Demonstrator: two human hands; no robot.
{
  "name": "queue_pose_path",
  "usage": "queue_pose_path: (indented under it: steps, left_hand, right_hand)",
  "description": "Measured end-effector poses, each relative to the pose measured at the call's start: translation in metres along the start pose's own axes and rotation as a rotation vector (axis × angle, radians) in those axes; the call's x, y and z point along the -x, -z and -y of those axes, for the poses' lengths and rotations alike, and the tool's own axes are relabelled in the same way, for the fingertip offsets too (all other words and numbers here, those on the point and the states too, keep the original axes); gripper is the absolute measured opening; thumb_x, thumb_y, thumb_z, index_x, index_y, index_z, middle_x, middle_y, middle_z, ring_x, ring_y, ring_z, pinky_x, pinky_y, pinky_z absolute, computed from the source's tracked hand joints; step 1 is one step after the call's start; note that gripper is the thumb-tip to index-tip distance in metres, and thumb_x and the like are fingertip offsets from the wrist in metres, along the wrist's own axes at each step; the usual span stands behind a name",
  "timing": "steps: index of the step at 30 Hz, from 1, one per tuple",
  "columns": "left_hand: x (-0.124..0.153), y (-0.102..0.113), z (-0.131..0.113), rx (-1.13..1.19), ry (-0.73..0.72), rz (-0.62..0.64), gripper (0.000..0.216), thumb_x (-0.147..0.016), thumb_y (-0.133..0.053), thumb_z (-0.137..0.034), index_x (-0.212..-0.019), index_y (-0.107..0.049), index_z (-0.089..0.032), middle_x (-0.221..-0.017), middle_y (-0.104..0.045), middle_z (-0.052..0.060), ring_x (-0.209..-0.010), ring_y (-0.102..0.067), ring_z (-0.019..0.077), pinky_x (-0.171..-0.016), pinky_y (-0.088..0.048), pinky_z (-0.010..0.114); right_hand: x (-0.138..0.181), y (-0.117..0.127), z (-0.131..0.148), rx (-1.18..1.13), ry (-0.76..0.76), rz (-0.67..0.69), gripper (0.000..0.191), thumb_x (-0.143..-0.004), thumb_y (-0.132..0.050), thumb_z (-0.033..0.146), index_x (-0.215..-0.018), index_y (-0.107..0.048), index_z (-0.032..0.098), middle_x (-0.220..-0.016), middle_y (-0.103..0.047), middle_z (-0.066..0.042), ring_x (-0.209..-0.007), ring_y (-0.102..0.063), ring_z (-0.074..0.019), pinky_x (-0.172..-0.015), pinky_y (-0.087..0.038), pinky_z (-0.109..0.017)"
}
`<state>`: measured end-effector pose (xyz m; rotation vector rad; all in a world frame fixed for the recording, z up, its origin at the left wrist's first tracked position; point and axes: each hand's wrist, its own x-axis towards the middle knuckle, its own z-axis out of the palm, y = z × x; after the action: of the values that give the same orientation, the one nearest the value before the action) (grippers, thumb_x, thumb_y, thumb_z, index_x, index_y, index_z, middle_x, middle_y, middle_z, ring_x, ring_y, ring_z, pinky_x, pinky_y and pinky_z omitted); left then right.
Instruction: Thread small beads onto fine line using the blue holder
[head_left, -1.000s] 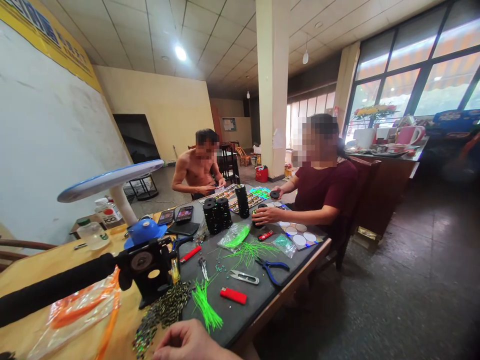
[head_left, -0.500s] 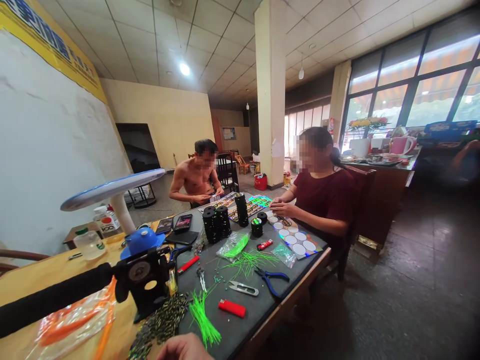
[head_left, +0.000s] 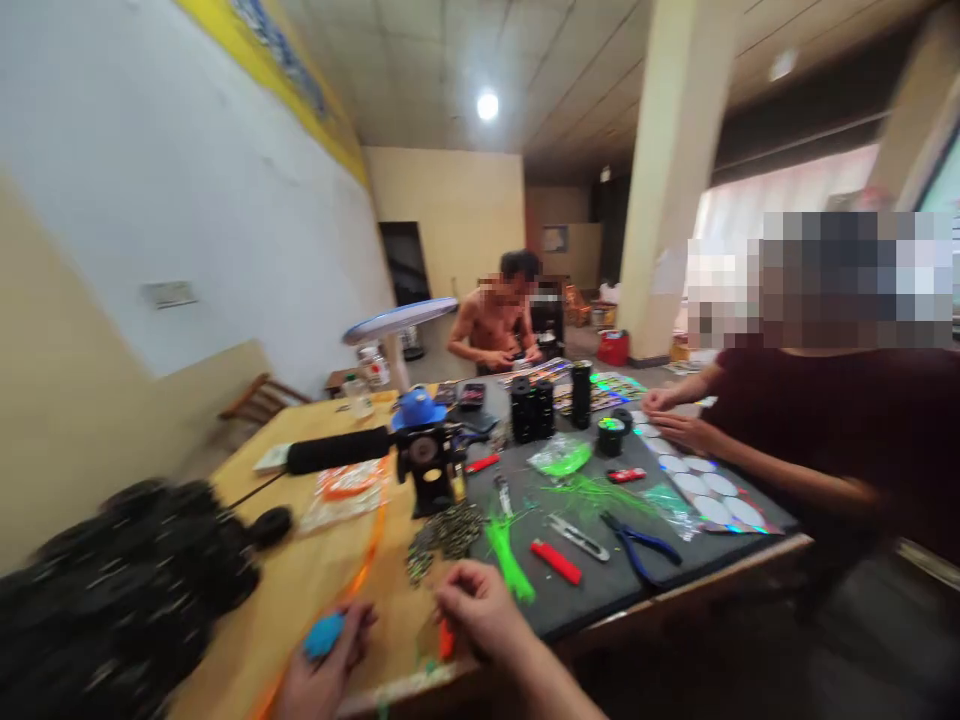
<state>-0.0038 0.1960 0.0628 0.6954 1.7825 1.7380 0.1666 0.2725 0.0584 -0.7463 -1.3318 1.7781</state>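
Over the near edge of the wooden table (head_left: 315,575), the left hand (head_left: 319,682) grips a blue piece (head_left: 324,635) — the right hand (head_left: 480,615) pinches a small orange piece (head_left: 446,640), near green strands (head_left: 510,555) and a red lighter (head_left: 556,562).

Yellow banner (head_left: 300,85): blue characters, high on the left wall, too blurred to read.
Wall plate (head_left: 169,293): small pale plate on the left wall, marks illegible.
Bottle (head_left: 373,366): by the far left corner of the table (head_left: 315,575), red and white label, smeared.
Framed notice (head_left: 556,238): on the far wall, too small to read.
Legible text: none.
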Motion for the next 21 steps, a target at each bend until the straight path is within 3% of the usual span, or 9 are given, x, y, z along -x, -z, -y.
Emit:
queue_pose_path:
  steps: [2,3,7,13,21]
  left_hand:
    - [0.0051,0.0104,0.0007,0.065,0.01,0.054,0.055,-0.05,-0.081,-0.063,-0.071,-0.069,-0.014,-0.062,-0.068,0.003,-0.053,-0.06,0.0171,-0.05,-0.049,0.027]
    - [0.0071,0.0121,-0.0005,0.091,-0.007,0.093,0.056,-0.047,-0.081,-0.064,-0.069,-0.069,-0.014,-0.059,-0.067,0.003,-0.05,-0.058,0.0152,-0.047,-0.046,0.025]
    - [0.0103,0.0083,-0.0071,0.107,-0.069,0.116,0.05,-0.056,-0.077,-0.063,-0.067,-0.068,-0.015,-0.058,-0.066,0.002,-0.046,-0.052,0.0106,-0.043,-0.039,0.02]
    - [0.0078,0.0114,-0.0004,0.089,-0.139,0.187,0.045,-0.068,-0.071,-0.06,-0.069,-0.066,-0.015,-0.059,-0.064,0.001,-0.047,-0.049,0.0103,-0.045,-0.037,0.02]
    - [0.0067,0.0129,0.0008,0.134,-0.118,0.196,0.046,-0.067,-0.07,-0.061,-0.068,-0.065,-0.016,-0.059,-0.064,0.002,-0.046,-0.048,0.0111,-0.045,-0.036,0.021]
  right_hand:
    - [-0.0008,0.0016,0.0011,-0.017,-0.002,0.033,0.05,-0.059,-0.075,0.061,-0.068,-0.053,0.017,-0.054,-0.061,0.005,-0.045,-0.047,-0.0062,-0.049,-0.036,-0.019]
    - [-0.0016,0.0027,0.0015,-0.02,-0.006,0.055,0.049,-0.061,-0.074,0.061,-0.069,-0.053,0.018,-0.055,-0.062,0.005,-0.044,-0.047,-0.0061,-0.049,-0.036,-0.019]
    - [-0.0011,0.0066,0.0041,0.005,-0.002,0.102,0.047,-0.064,-0.074,0.06,-0.069,-0.053,0.018,-0.055,-0.063,0.003,-0.044,-0.047,-0.0071,-0.048,-0.036,-0.02]
    - [0.0013,0.0058,0.0079,0.054,-0.002,0.065,0.048,-0.063,-0.075,0.062,-0.067,-0.054,0.018,-0.054,-0.063,0.002,-0.044,-0.048,-0.008,-0.046,-0.035,-0.02]
    - [0.0014,0.0056,0.0066,0.092,-0.001,0.065,0.047,-0.065,-0.074,0.061,-0.068,-0.054,0.018,-0.055,-0.062,0.002,-0.042,-0.047,-0.0075,-0.044,-0.034,-0.019]
